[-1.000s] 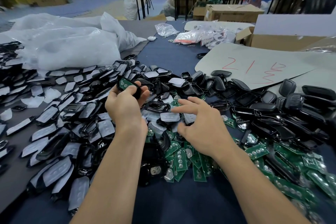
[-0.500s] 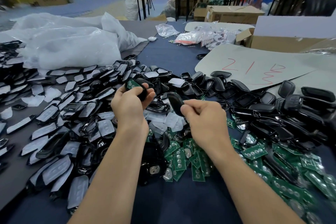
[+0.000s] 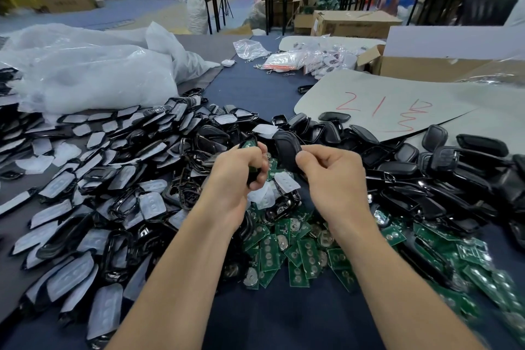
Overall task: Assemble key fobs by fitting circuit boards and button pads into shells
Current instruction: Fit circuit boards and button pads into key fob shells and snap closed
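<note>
Head view. I am watching both hands held just above the middle of the tabletop (image 3: 284, 324), close together but apart.

The left hand (image 3: 234, 179) is curling all its fingers round a dark casing (image 3: 253, 177). A green board (image 3: 249, 144) is showing at the casing's top end, above the knuckles. I cannot tell whether the board is seated fully.

The right hand (image 3: 336, 179) is pinching a black shell (image 3: 286, 148) by its lower edge between thumb and forefinger, with the other fingers folded in. The shell is standing up from the pinch, just beside the board and not touching it.

Under and in front of the wrists a board pile (image 3: 301, 253) is lying loose on the blue cloth, spreading off to the right. On the left, pads (image 3: 150, 204) are lying mixed with glossy black frames in a wide drift. On the right, a shell heap (image 3: 426, 176) is running to the frame edge.

Further back, a clear bag (image 3: 85, 77) is slumping at the left. A grey card (image 3: 369, 122) with red marks is lying at the right, its near edge over the heap. A box (image 3: 420, 68) is standing behind the card.
</note>
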